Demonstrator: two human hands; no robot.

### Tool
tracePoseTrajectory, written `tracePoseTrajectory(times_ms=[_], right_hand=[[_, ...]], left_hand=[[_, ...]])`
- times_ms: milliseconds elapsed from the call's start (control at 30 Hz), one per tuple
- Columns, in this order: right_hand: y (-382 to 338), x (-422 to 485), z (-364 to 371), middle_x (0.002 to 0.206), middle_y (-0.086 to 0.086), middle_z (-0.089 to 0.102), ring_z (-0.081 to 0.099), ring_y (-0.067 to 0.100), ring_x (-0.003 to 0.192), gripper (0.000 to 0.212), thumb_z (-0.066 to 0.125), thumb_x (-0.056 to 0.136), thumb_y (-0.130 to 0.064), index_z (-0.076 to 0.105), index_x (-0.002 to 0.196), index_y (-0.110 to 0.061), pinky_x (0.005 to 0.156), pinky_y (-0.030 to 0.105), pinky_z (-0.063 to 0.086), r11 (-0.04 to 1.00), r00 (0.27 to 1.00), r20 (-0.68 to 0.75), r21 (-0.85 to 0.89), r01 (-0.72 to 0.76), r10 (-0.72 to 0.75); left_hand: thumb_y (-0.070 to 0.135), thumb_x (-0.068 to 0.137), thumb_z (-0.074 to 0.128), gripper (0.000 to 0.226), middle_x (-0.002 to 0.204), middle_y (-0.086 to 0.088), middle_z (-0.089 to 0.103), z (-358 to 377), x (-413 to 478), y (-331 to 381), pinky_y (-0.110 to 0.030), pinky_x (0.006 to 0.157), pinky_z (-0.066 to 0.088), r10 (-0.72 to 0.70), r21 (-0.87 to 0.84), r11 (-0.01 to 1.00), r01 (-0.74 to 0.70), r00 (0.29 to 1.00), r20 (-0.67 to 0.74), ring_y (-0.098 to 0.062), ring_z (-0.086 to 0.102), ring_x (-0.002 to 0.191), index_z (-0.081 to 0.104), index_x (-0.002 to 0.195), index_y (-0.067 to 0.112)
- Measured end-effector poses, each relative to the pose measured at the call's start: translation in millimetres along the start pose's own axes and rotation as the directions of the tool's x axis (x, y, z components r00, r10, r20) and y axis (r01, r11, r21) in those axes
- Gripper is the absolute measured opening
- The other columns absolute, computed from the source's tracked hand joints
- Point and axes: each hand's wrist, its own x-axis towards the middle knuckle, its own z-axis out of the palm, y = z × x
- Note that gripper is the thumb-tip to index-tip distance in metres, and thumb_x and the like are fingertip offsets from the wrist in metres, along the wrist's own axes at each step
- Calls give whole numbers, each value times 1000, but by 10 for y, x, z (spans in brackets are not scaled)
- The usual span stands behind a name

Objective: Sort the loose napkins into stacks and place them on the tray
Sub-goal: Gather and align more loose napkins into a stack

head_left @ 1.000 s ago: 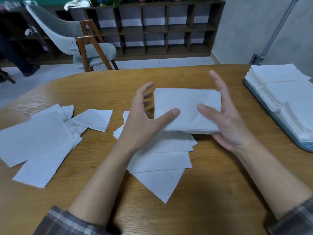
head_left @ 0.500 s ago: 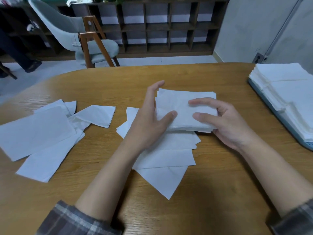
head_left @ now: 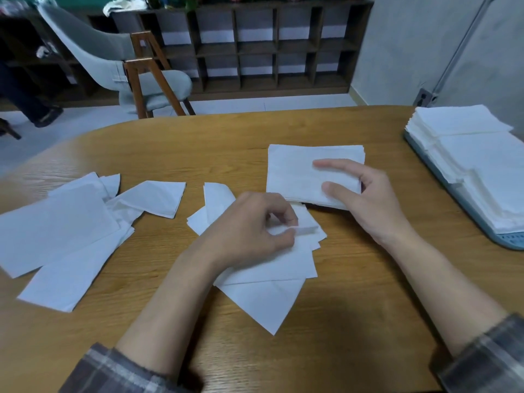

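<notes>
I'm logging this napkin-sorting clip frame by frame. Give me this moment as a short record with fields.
left hand: pinches the edge of a loose napkin atop the middle pile
right hand: holds the squared napkin stack by its right edge
left pile: loose napkins scattered on the wooden table
tray: far right, bearing stacked napkins
stage: napkin stack not yet on tray
</notes>
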Motion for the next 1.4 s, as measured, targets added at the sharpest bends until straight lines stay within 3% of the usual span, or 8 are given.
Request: tracePoseTrajectory(times_ms=[133,367,500,600,1067,1167,1300,1400], right_hand=[[-60,-56,-34,128,-13,74,63,8,128,36,76,91,-38,76,124,-24,108,28,46,996,984,172,82,25,-39],[5,-43,69,96,-13,80,73,5,96,8,81,90,-13,81,92,-21,86,24,52,989,998,-48,145,36,-29],[23,-17,-8,122,3,77,71,25,118,35,87,85,-27,76,116,-15,105,47,53,938,999,40,343,-48,37],[-33,-48,51,123,-4,74,70,19,117,43,77,87,-21,70,130,-20,94,34,56,894,988,153,441,-86,20],[-161,-90,172,130,-7,72,70,12,116,48,68,96,-15,61,141,-27,89,24,56,921,987,157,377,-103,46],[-155,-72,148,128,-5,71,70,17,117,61,73,94,-10,55,147,-33,90,29,58,897,989,139,431,-99,42],[-169,-34,42,142,12,62,68,33,124,84,75,87,-3,44,152,-47,89,41,61,714,982,163,675,-184,98],[-142,-26,102,134,10,68,69,33,121,85,73,92,-2,38,152,-51,88,42,62,821,985,126,546,-168,118]], left_hand=[[23,100,73,6,93,10,77,-83,15,29,-32,80,57,30,-154,986,-64,976,-216,-12,72,87,79,99,20],[21,91,83,18,92,15,75,-117,24,40,-13,78,46,5,-177,981,-73,934,-358,-2,68,89,79,109,24],[30,86,89,29,99,9,75,-195,41,-36,-34,80,59,-229,-410,911,47,885,-406,-11,71,95,75,111,36],[26,85,90,32,105,6,78,-164,47,16,-49,79,63,-277,-487,871,57,877,-392,-19,75,96,75,112,31],[30,82,92,38,88,3,74,-55,65,57,-47,77,60,-259,-432,901,41,850,-459,-20,71,86,73,114,33],[44,81,89,57,114,12,66,-43,66,63,-24,81,56,-245,-317,946,73,800,-548,-6,63,105,63,131,38],[56,82,81,71,120,13,70,-161,37,138,-23,86,59,-446,-666,720,195,865,-229,-4,70,107,48,144,46],[37,90,82,61,98,10,79,-142,10,149,-34,78,64,-372,-669,723,174,914,-164,-11,77,90,51,141,45]])
